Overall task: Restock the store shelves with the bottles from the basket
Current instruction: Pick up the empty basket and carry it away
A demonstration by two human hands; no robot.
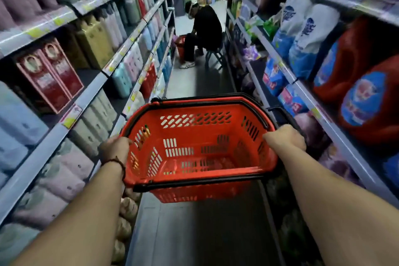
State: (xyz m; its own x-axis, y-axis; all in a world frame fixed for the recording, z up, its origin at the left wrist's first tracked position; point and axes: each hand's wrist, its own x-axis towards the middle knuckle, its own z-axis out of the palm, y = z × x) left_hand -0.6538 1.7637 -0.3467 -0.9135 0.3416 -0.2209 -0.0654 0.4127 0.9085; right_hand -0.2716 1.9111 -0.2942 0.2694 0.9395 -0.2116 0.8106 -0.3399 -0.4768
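While both arms reach forward down the aisle, the left hand [115, 149] and right hand [285, 138] each clasp a side rim of the red basket [200, 179] — held off the floor between stocked shelves [90, 90], no bottles visible inside.

Shelf bottles [121, 17] blurred; left hand [115, 149] fingers hidden behind basket [248, 112]

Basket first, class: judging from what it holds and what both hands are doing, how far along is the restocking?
Done: the red basket shows no bottles, and the left shelves look full. In hand: the left hand and right hand grip its sides, carrying it down the aisle. Left: nothing visible to shelve.
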